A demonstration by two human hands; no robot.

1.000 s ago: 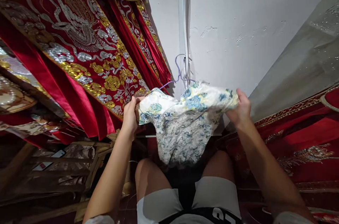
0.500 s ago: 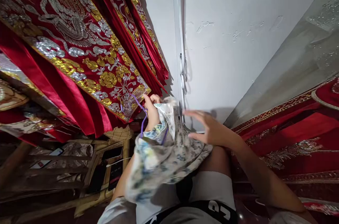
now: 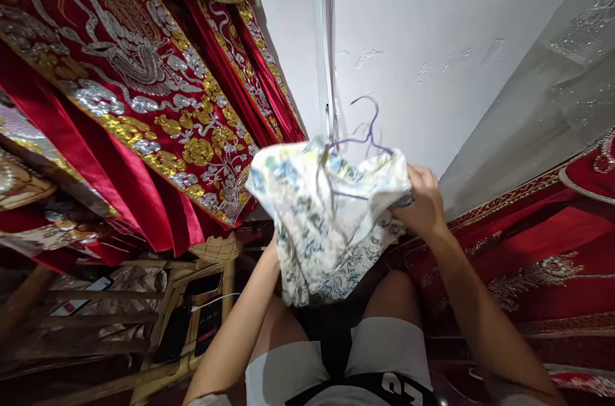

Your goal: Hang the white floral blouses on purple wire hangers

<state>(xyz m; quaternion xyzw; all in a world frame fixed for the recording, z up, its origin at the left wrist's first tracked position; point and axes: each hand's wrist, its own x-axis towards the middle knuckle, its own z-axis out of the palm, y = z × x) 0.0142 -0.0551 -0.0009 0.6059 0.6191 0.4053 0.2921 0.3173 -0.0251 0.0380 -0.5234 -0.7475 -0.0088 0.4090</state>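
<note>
A white garment with blue and yellow flowers (image 3: 327, 220) hangs bunched in front of me, above my knees. A thin purple wire hanger (image 3: 362, 137) sticks out of its top, hook upward. My right hand (image 3: 423, 201) is closed on the garment's right edge. My left forearm runs up under the cloth, and my left hand is hidden behind the fabric.
Red robes embroidered in gold and silver (image 3: 144, 92) hang at the left. More red embroidered cloth (image 3: 542, 246) lies at the right. A white wall with a vertical rail (image 3: 329, 41) is ahead. A wooden chair with a phone (image 3: 206, 323) stands low at the left.
The garment was lowered onto my lap with my right hand open beside it; now it is raised again, the hanger's hook points up, and my right hand grips its right edge.
</note>
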